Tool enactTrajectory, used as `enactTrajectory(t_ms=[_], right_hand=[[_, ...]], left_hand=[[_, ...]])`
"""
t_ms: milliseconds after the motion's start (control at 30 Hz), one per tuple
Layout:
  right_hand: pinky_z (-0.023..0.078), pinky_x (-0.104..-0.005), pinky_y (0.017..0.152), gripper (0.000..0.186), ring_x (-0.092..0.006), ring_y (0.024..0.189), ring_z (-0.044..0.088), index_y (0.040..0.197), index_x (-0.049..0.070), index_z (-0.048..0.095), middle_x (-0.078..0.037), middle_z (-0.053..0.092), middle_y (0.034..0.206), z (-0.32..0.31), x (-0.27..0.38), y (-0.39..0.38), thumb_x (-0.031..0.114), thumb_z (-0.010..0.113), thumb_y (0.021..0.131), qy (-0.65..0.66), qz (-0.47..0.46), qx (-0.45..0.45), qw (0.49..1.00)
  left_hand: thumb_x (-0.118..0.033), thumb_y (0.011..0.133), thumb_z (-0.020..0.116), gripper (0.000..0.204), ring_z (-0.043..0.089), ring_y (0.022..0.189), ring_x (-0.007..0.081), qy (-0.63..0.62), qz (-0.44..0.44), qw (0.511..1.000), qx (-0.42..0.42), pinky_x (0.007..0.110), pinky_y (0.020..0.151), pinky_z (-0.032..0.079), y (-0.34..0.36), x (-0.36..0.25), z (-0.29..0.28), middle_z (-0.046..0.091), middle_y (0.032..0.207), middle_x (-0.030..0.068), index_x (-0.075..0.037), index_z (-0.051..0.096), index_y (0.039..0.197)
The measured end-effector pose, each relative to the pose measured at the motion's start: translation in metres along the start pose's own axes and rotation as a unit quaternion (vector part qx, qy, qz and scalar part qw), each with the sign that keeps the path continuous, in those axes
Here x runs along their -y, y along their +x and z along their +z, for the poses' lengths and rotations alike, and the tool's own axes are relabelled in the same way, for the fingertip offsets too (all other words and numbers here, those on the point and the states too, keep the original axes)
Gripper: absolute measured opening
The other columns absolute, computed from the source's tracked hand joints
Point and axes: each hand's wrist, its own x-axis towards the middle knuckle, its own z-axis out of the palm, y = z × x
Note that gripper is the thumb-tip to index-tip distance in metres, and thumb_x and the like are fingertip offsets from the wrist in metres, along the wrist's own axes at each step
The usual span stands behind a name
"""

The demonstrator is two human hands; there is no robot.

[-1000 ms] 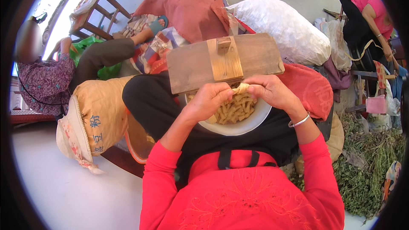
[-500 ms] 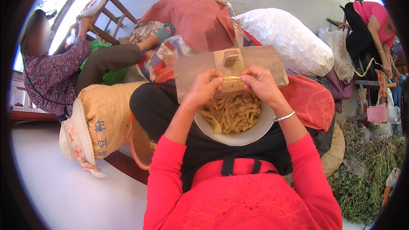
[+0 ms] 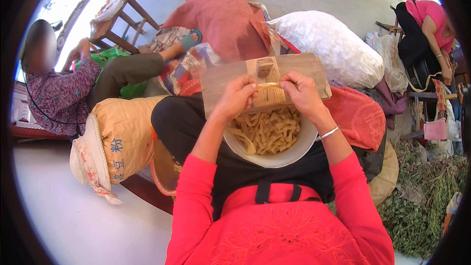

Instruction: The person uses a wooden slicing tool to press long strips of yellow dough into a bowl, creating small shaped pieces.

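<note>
A short pale-yellow flat strip (image 3: 268, 86) is stretched level between my two hands, over a wooden board (image 3: 313, 72). My left hand (image 3: 236, 97) pinches its left end with thumb and curled fingers. My right hand (image 3: 301, 93) pinches the other end. A small wooden block (image 3: 265, 67) stands up from the light band across the board's middle. Below my hands, a white bowl (image 3: 272, 162) rests in my lap, full of folded yellowish-brown strips (image 3: 274, 132). The board's near edge covers the bowl's far side.
At left stand a stuffed tan sack (image 3: 132, 122) with a pale hat (image 3: 88, 152) against it, and a seated person (image 3: 59, 88). A bulging white sack (image 3: 328, 44) and a red cloth (image 3: 221, 19) lie ahead. Dried plants (image 3: 417, 201) are heaped at right, near another person (image 3: 431, 24).
My hands have shifted slightly, still pinching the strip at both ends. The person at left has drawn a hand back from the wooden stool toward the body.
</note>
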Motion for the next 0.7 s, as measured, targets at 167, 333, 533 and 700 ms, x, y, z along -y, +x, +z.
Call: enactTrajectory(t_ms=[167,333,533,700], right_hand=[[0.046,-0.0322,0.06,0.008,-0.021,0.063,0.057,0.088,0.002,0.064,-0.009,0.06,0.068,0.013,-0.019,0.004,0.008,0.061,0.085,-0.101,-0.091,-0.003,0.991],[0.048,-0.0403,0.061,0.005,-0.0306,0.072,0.062,0.078,0.006,0.062,-0.013,0.063,0.077,0.01,-0.022,-0.01,0.01,0.061,0.081,-0.212,-0.194,-0.054,0.956],[0.044,-0.0392,0.07,0.013,-0.0269,0.081,0.058,0.089,0.011,0.063,-0.006,0.062,0.09,0.02,0.03,-0.051,0.021,0.062,0.081,-0.247,-0.313,-0.092,0.912],[0.041,-0.0383,0.053,0.019,-0.0259,0.051,0.054,0.074,0.012,0.055,-0.005,0.053,0.06,0.024,0.001,-0.056,0.026,0.064,0.084,-0.229,-0.262,-0.14,0.927]], left_hand=[[-0.013,0.091,0.055,0.013,0.055,0.062,0.0131,0.173,0.039,0.984,-0.025,0.028,0.057,0.045,0.011,0.011,0.002,0.058,0.073,0.0052,-0.001,0.058,0.09],[-0.01,0.089,0.058,0.01,0.046,0.055,0.0084,0.368,0.215,0.894,-0.141,0.024,0.048,0.035,0.015,0.039,-0.02,0.056,0.067,0.0028,0.0,0.055,0.085],[-0.003,0.091,0.054,0.008,0.049,0.052,0.0072,0.14,0.044,0.986,-0.072,0.021,0.045,0.038,-0.038,0.024,0.038,0.055,0.065,0.0016,-0.004,0.052,0.084],[-0.019,0.098,0.045,0.019,0.052,0.049,0.0145,-0.052,-0.059,0.995,0.057,0.026,0.045,0.041,-0.07,0.022,0.075,0.053,0.062,0.0057,-0.002,0.053,0.103]])
